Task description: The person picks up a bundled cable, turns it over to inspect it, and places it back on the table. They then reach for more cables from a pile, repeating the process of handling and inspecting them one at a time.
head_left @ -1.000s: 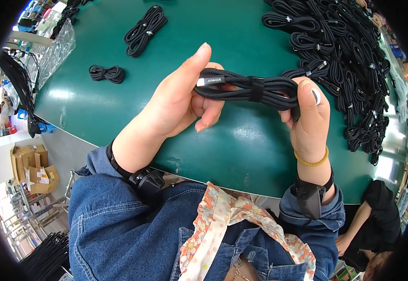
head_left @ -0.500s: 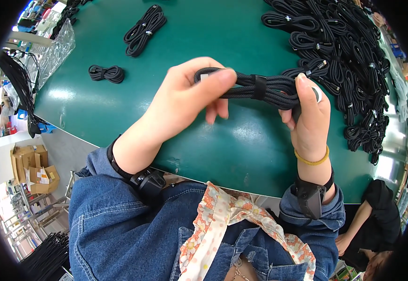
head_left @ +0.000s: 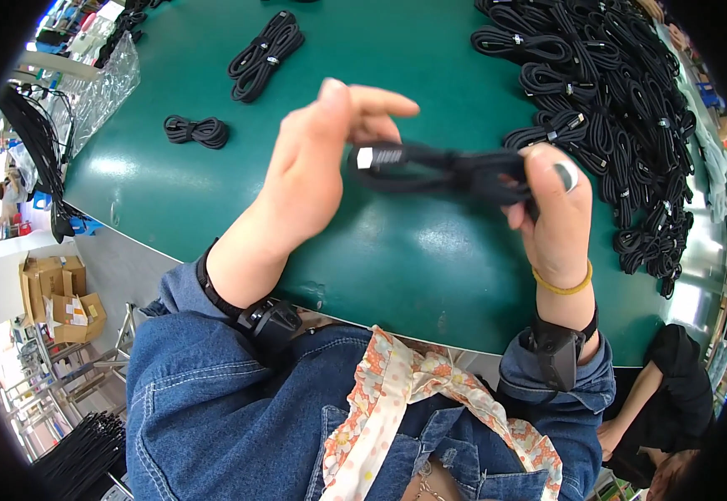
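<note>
A coiled black cable [head_left: 451, 171], cinched at its middle, hangs level above the green table, a little smeared by motion. My right hand [head_left: 554, 196] pinches its right end between thumb and fingers. The pale connector end [head_left: 368, 157] shows at the cable's left end. Just left of it my left hand [head_left: 317, 159] is free of the cable, thumb raised and fingers stretched toward the right. Two more tied cables lie beyond the left hand: a longer bundle [head_left: 265, 57] and a smaller coil [head_left: 196, 131].
Many tied black cables [head_left: 605, 108] are heaped along the table's right side. A clear plastic bag [head_left: 108, 88] and hanging black cables [head_left: 33, 150] border the left. Cardboard boxes [head_left: 67, 301] stand beyond the table [head_left: 397, 275]. Another person's arm [head_left: 637, 397] shows at lower right.
My left hand has let go of the cable's left end and opened, drawing back to the left. The cable stays in my right hand, its left end slightly lower.
</note>
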Action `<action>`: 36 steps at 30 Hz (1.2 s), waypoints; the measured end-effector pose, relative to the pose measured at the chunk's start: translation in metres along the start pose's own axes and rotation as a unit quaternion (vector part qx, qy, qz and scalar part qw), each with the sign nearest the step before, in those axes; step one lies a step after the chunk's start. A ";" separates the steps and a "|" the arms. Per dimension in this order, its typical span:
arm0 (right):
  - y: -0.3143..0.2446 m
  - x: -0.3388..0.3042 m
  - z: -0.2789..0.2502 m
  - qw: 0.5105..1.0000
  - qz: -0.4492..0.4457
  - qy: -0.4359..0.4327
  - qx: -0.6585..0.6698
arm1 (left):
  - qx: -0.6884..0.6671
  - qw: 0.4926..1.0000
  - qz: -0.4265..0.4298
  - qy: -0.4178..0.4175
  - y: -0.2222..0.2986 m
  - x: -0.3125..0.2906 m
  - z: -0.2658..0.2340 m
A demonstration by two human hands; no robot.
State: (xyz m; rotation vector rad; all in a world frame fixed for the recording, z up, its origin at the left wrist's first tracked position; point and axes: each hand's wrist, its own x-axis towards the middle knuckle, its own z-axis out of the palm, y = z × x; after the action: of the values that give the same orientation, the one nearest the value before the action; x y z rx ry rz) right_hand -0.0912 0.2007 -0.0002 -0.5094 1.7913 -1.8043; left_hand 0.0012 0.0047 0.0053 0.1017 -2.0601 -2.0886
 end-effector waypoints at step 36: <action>0.013 0.011 -0.003 0.997 0.004 0.053 -0.049 | 0.574 0.795 0.187 -0.056 -0.014 0.007 0.007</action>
State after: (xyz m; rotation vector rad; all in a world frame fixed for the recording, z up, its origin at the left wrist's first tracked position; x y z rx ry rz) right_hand -0.1002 0.1973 -0.0146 -0.4500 1.9571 -1.7743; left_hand -0.0083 0.0104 -0.0082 -0.2399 -2.7901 -0.4155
